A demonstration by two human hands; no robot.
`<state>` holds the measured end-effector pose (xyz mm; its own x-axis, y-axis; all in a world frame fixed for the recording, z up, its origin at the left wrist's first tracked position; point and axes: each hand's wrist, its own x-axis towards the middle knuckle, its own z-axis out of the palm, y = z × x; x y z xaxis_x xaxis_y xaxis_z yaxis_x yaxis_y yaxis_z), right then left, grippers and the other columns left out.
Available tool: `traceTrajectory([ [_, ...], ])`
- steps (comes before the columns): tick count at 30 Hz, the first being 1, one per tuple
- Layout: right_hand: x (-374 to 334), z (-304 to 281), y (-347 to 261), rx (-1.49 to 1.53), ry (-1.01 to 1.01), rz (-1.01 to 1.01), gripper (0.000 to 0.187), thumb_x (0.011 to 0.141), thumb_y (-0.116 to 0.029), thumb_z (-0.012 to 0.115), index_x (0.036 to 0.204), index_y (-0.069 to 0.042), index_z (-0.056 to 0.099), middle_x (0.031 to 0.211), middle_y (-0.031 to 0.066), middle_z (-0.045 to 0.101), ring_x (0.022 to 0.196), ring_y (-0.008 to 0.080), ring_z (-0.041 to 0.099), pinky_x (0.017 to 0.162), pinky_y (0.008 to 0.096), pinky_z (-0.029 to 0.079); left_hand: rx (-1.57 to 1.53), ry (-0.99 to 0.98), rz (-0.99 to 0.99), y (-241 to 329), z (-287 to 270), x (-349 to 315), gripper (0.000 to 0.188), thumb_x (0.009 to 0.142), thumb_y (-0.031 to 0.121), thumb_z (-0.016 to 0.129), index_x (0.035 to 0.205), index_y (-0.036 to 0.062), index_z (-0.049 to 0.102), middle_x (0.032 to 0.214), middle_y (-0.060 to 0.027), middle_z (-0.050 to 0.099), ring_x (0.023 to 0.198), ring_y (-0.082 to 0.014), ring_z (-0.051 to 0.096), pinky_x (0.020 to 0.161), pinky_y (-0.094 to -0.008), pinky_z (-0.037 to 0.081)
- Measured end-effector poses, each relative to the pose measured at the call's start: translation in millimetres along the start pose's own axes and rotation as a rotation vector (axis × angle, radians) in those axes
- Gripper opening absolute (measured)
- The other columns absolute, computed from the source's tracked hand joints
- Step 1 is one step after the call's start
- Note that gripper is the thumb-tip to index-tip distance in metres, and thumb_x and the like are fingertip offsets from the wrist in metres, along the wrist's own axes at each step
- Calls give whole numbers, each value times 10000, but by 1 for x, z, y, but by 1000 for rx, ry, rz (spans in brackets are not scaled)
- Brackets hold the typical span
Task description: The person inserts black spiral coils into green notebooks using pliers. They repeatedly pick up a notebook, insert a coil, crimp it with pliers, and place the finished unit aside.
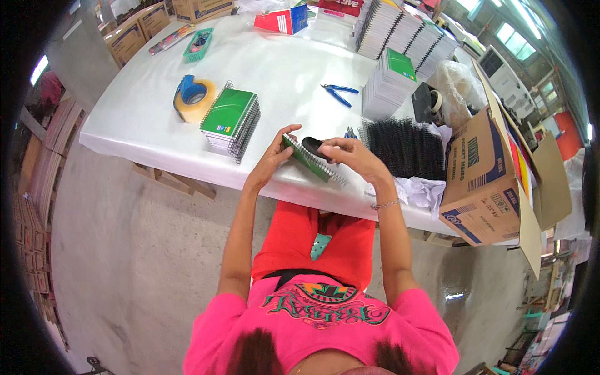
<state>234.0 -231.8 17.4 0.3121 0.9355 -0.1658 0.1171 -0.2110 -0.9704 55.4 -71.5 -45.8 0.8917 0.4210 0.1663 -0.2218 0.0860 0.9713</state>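
Near the table's front edge, my left hand grips a small green spiral notebook, held tilted with its coil edge up. A length of coil sticks out past the notebook's right end. My right hand is closed on a dark rounded object against the coil; its exact kind cannot be made out. Left of my hands stands a stack of green spiral notebooks. To the right lies a pile of black binding coils. Another blue-handled tool, partly hidden, is just beyond my right hand.
Blue-handled pliers lie farther back. A tape roll in a blue dispenser sits at left. Unbound green-covered stacks and spiral-bound stacks stand back right. An open cardboard box crowds the right edge; a green basket is far left.
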Motion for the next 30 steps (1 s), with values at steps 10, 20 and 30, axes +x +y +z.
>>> traceTrajectory([
  [10,27,12,12,-136,148,-48,442,837,-406,758,1030,-10,725,960,85,694,865,155,600,777,277,460,-14,56,24,-2,1,-2,516,949,106,551,1449,133,428,1121,-11,494,1046,-123,468,993,-276,353],
  [20,27,-40,54,-866,630,-164,488,851,-441,721,1144,-55,671,1171,265,576,1080,442,514,923,478,456,47,559,227,-18,49,-10,335,969,114,557,1295,50,512,1281,-81,535,1156,-183,499,1043,-316,343],
  [30,6,38,85,-932,793,-113,582,843,-249,675,1345,-60,450,1223,225,468,1164,390,416,942,535,332,115,717,259,-23,60,-6,296,1011,167,543,1276,36,546,1183,-77,580,1057,-166,541,960,-285,408],
])
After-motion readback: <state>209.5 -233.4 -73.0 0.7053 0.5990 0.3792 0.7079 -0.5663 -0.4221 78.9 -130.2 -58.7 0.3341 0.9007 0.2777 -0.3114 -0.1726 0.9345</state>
